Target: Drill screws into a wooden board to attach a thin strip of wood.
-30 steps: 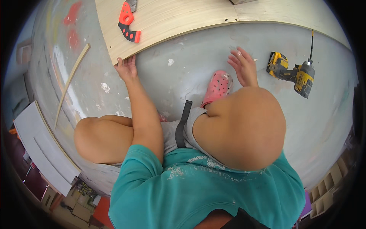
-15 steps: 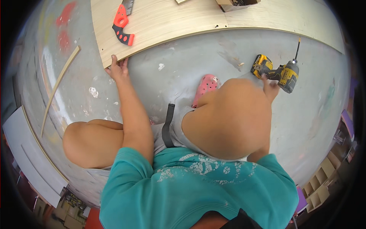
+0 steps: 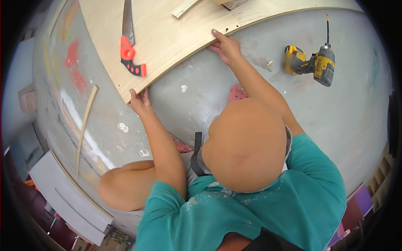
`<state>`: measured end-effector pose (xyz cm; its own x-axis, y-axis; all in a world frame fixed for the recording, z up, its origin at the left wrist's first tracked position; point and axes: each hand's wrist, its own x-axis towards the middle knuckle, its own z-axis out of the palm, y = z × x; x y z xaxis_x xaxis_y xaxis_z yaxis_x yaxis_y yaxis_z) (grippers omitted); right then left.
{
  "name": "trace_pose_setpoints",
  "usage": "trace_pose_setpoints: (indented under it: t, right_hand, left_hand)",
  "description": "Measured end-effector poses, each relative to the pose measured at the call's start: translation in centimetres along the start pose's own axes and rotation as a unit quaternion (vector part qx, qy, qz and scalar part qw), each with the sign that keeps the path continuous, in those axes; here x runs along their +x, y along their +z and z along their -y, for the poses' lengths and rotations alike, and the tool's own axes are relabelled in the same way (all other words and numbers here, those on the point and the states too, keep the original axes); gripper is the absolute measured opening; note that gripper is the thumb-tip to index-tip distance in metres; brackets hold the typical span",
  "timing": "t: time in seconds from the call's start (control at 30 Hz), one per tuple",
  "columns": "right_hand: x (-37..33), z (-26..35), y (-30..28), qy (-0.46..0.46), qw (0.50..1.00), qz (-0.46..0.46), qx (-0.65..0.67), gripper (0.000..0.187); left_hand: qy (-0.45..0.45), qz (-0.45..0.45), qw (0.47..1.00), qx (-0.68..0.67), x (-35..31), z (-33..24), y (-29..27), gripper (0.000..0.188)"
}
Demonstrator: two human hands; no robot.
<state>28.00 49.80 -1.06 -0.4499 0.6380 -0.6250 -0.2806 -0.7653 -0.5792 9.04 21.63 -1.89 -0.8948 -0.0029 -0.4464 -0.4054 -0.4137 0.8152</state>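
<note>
A large pale plywood panel [image 3: 176,46] lies across the far side of the floor. My left hand [image 3: 140,101] grips its near left corner, thumb on top and fingers under the edge. Farther right, my right hand [image 3: 226,46] holds the same near edge in the same way, close to a seam and two small dark holes. On the panel rests a handsaw [image 3: 130,54] with a red and black handle. To the right of my right hand, a yellow and black cordless drill [image 3: 320,67] with a long bit lies on the floor, untouched.
A short wood offcut [image 3: 185,8] and part of a box [image 3: 230,4] are on the panel. A thin wooden strip [image 3: 86,125] lies on the paint-stained grey floor [image 3: 192,92] at left. White boards [image 3: 69,196] lean at lower left. My knee rises between my arms.
My right hand has left the drill, now lying on the floor, and taken hold of the panel's edge. My left hand stays at the corner. The view has shifted.
</note>
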Motion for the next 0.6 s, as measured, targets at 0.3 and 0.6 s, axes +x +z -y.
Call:
trace_pose_setpoints:
  t: [0.3,0.6]
  right_hand:
    - [2.9,3.6,-3.0,-0.030,0.999,-0.019,-0.008,0.037]
    - [4.0,5.7,-8.4,-0.023,0.994,0.066,0.090,0.035]
  left_hand:
    - [-0.110,0.025,0.993,-0.024,-5.7,7.3,8.5,0.056]
    - [-0.191,0.123,0.974,-0.007,-12.3,14.2,19.1,0.047]
